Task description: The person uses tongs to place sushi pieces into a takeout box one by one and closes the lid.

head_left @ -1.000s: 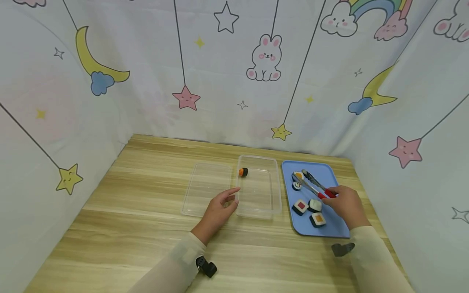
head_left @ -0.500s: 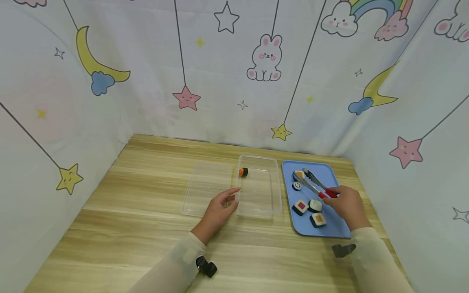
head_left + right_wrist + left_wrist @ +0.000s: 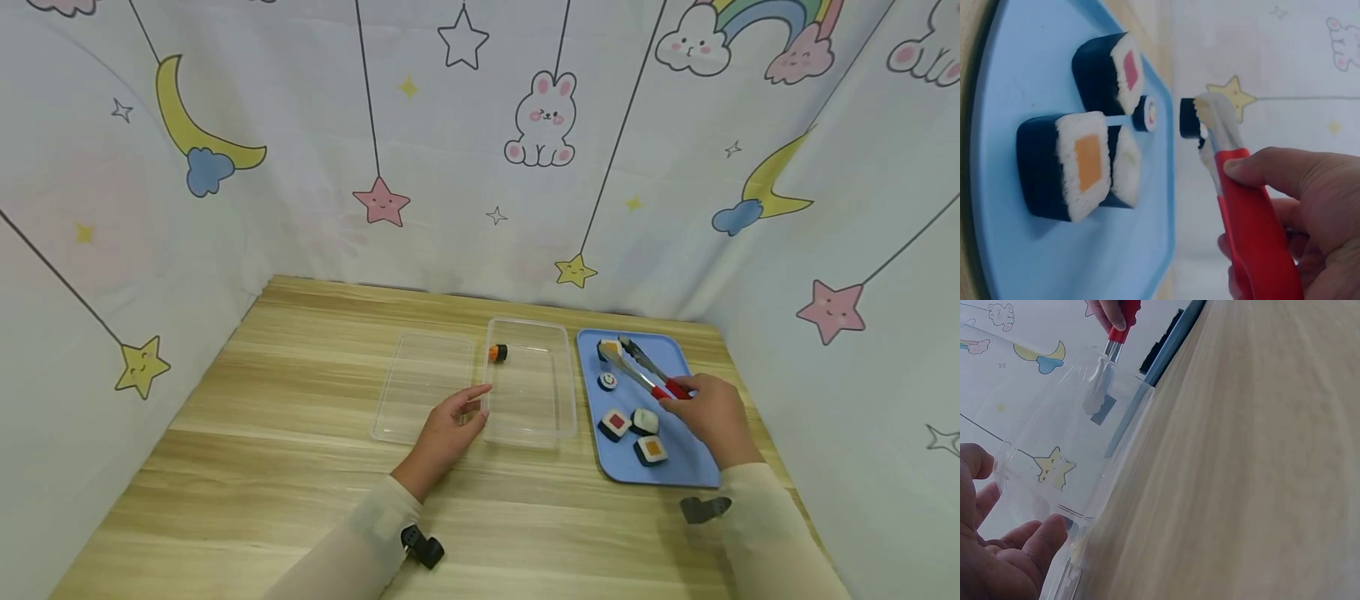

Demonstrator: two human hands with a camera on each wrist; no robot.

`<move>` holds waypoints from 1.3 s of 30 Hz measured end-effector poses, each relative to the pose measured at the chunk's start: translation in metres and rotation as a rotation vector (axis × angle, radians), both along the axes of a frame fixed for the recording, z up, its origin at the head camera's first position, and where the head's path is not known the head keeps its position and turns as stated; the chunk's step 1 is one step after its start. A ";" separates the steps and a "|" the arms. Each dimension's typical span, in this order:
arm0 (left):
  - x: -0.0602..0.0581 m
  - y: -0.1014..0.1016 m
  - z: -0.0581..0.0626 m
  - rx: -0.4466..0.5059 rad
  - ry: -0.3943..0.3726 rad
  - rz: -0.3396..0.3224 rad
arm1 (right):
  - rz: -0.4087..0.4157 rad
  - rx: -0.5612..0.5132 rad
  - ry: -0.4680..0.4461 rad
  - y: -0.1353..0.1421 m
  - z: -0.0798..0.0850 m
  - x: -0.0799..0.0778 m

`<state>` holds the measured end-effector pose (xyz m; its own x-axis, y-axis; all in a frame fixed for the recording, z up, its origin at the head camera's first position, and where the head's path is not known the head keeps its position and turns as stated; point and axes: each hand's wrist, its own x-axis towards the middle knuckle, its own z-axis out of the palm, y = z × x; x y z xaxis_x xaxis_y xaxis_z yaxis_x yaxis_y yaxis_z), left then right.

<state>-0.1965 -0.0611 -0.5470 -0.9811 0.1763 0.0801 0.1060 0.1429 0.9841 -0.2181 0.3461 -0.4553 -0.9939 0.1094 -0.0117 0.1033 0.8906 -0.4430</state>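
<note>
My right hand (image 3: 708, 417) grips metal tongs with red handles (image 3: 1254, 231). Between the tong tips is a sushi roll piece (image 3: 1190, 119) with dark wrapping; in the right wrist view it stands off the tray's surface. My left hand (image 3: 448, 425) has its fingers at the near left side of the clear plastic box (image 3: 1079, 437), thumb and fingers spread by its rim. A small orange and black sushi piece (image 3: 498, 353) sits at the box's left side. On the blue tray (image 3: 682, 467) lie a small round roll (image 3: 607, 381) and several larger sushi pieces (image 3: 650, 450).
A clear lid (image 3: 427, 375) lies flat on the wooden table (image 3: 300, 467), left of the box. The blue tray stands to the box's right. Behind the table hangs a white printed curtain (image 3: 450, 250), which continues along both sides.
My right hand has raised the tongs slightly, and the sushi roll piece between their tips has shifted away from the small round roll. My left hand stays where it was.
</note>
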 end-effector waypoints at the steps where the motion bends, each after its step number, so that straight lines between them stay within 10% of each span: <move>1: 0.000 0.000 0.000 0.001 0.001 0.000 | -0.001 -0.004 0.002 -0.001 0.001 0.000; 39: 0.001 0.001 0.004 -0.003 -0.023 0.004 | 0.200 -0.031 0.069 -0.079 0.028 -0.022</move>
<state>-0.1959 -0.0600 -0.5433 -0.9834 0.1725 0.0566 0.0823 0.1460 0.9859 -0.2404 0.2675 -0.4269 -0.9943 -0.0897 0.0572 -0.1060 0.8760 -0.4704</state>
